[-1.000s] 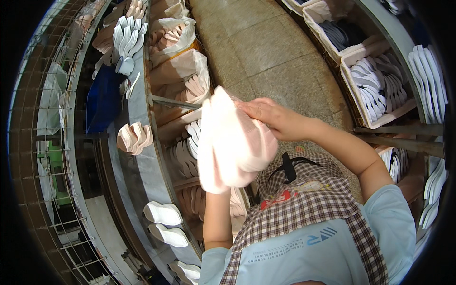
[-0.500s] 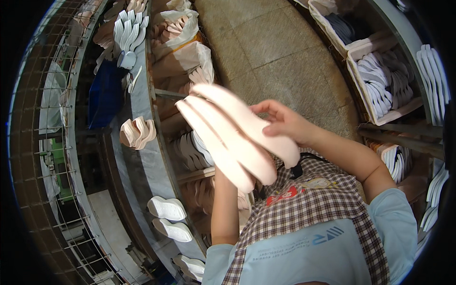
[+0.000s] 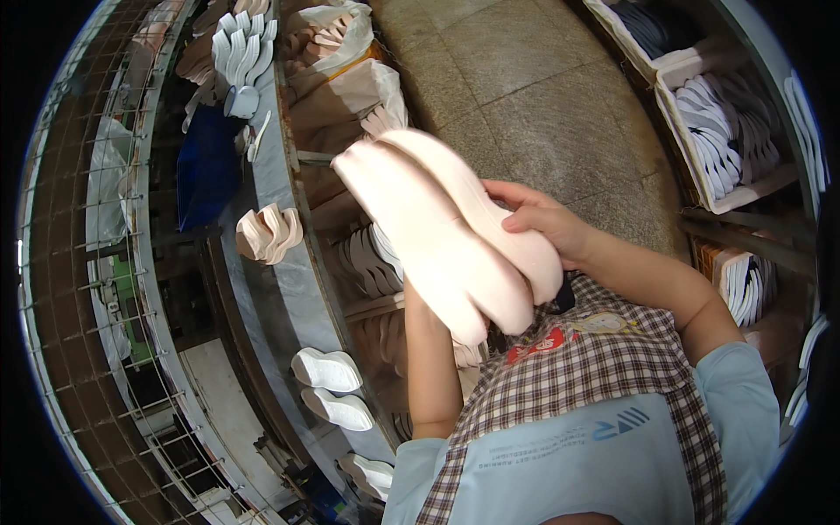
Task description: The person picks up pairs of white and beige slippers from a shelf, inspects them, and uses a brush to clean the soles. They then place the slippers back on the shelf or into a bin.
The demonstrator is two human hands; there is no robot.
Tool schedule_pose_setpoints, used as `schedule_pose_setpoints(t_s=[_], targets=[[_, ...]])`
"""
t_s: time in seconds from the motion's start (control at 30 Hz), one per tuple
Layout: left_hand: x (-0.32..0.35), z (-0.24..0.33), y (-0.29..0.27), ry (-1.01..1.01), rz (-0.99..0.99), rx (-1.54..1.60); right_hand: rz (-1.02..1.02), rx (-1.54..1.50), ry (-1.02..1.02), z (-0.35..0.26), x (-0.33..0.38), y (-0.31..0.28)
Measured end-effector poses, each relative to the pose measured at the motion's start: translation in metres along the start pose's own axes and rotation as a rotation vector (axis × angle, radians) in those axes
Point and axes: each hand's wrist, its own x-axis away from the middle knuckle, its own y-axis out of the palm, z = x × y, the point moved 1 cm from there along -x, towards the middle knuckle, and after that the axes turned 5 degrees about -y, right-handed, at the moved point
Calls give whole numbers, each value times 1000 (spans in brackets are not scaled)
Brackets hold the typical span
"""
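Several pale pink shoe soles lie side by side in front of my body, glaring in the light. At their right edge, my right hand grips the outermost sole, its thumb on the near face and its fingers by the outer side. My left forearm runs up behind the soles. They cover my left hand, so its fingers do not show.
On the grey ledge at left stand pink soles, white soles, a white cup and a bunch of white soles. Sacks hold more soles below. At right, a lined crate contains white and grey soles.
The soles have come closer together, narrowing the gap between the right one and the others. My right hand has shifted slightly right and down with them. The whole view has shifted a little.
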Motion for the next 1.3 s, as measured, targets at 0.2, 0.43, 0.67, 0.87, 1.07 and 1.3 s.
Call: schedule_pose_setpoints(t_s=[0.2,0.43,0.67,0.87,1.07,1.3], targets=[[7,3,1,63,23,47,-94,-694,73,12,5,-16],[10,1,26,53,-105,120,-8,-708,27,6,6,-25],[15,-20,19,-103,561,-313,77,3,-8,25,10,-1],[21,-13,-3,-106,572,-208,147,233,100,31,4,-2],[11,-14,15,97,702,-809,118,195,-24,44,-26,6],[38,63,25,150,658,-1482,-205,-504,-22,30,-74,3]])
